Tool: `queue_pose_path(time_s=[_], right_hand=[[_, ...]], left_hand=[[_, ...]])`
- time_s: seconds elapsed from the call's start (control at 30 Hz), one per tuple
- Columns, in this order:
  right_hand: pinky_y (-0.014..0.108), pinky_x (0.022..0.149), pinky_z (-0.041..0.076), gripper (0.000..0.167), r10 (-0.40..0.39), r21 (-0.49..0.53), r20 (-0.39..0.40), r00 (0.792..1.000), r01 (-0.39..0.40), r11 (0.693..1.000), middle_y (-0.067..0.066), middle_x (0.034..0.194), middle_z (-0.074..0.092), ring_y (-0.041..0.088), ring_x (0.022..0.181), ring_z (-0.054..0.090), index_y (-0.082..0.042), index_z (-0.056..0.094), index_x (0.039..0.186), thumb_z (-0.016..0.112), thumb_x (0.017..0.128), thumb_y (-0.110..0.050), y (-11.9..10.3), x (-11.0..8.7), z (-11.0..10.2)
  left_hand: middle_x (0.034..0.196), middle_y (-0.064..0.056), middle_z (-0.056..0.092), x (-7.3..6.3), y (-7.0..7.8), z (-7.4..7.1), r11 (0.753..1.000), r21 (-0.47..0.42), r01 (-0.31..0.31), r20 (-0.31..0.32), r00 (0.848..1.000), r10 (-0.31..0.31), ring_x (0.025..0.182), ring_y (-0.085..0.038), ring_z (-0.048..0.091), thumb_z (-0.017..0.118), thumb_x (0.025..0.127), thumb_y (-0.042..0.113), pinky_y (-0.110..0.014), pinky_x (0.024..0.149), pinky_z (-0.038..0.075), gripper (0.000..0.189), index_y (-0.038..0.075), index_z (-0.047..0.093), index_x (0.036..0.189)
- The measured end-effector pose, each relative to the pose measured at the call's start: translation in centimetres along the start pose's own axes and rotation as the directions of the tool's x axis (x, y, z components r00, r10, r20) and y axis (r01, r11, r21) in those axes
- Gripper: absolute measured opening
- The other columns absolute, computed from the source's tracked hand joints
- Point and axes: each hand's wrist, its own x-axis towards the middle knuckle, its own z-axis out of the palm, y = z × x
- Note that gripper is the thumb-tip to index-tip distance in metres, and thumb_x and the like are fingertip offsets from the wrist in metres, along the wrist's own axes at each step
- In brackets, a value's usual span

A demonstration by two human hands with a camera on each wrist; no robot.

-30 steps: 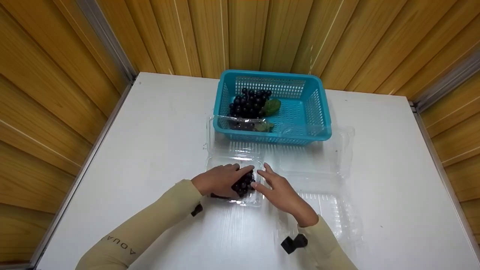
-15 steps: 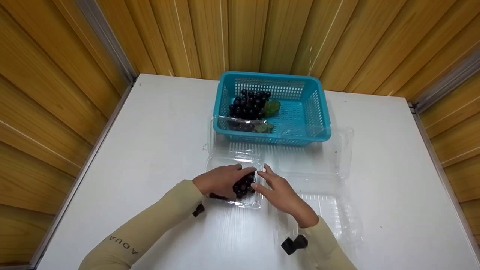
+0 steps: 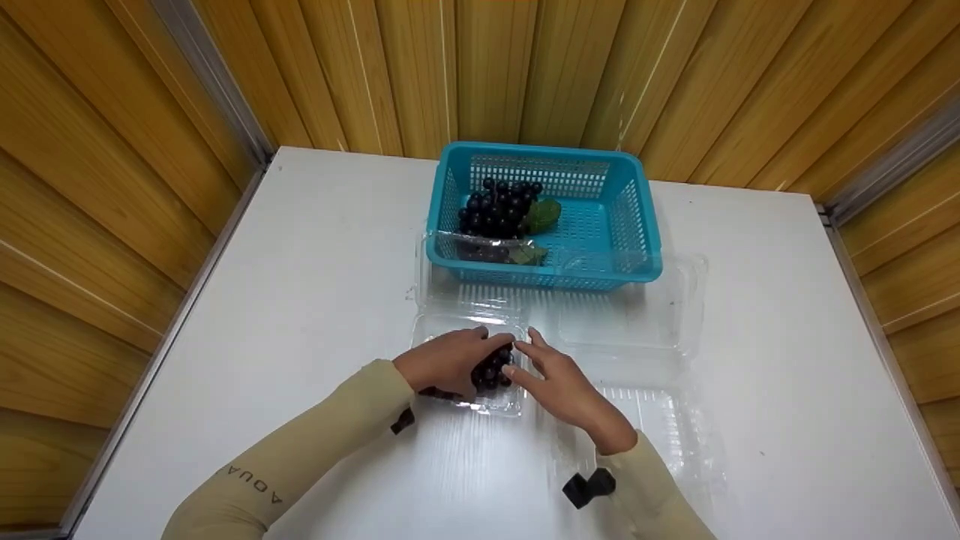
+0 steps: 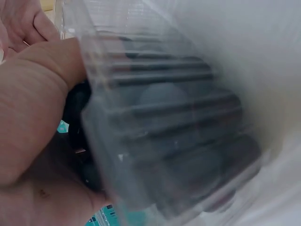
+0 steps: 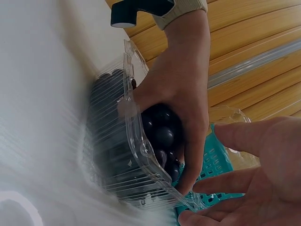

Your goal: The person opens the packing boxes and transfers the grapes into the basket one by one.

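Observation:
In the head view my left hand [image 3: 446,360] reaches down into a hinged clear plastic container [image 3: 499,409] and grips a bunch of dark grapes [image 3: 493,371]. The right wrist view shows its thumb inside the near wall [image 5: 134,127] and the fingers around the far side of the grapes [image 5: 164,136]. More grapes press against the ribbed plastic in the left wrist view, where this wall [image 4: 160,108] hides much of them. My right hand [image 3: 559,382] hovers at the container's right side, fingers spread and holding nothing.
A blue basket [image 3: 649,217] stands at the back with another dark grape bunch [image 3: 499,210] and green leaves [image 3: 544,216]. The raised lid [image 3: 472,289] overlaps its front. To the right lies a second clear container [image 3: 660,420], lid open, partly beneath the right forearm.
My left hand has shifted slightly to the right, and the grapes under it have moved a little the same way. The right hand has stayed in place.

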Motion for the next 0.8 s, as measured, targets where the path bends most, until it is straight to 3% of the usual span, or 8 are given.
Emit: queue_pose_path(time_s=[0.8], right_hand=[[0.049,0.111,0.036,0.064,-0.004,-0.007,-0.001,1.0,0.004,1.0,0.019,0.161,0.012,0.035,0.139,0.038,-0.006,0.038,0.148,0.057,0.096,-0.04,0.0,0.0,-0.1]], left_hand=[[0.122,-0.006,0.057,-1.0,0.3,-1.6,0.998,0.015,-0.056,-0.035,0.998,0.056,0.11,-0.021,0.058,0.085,0.07,0.023,-0.04,0.095,0.051,0.09,0.032,0.037,0.146]])
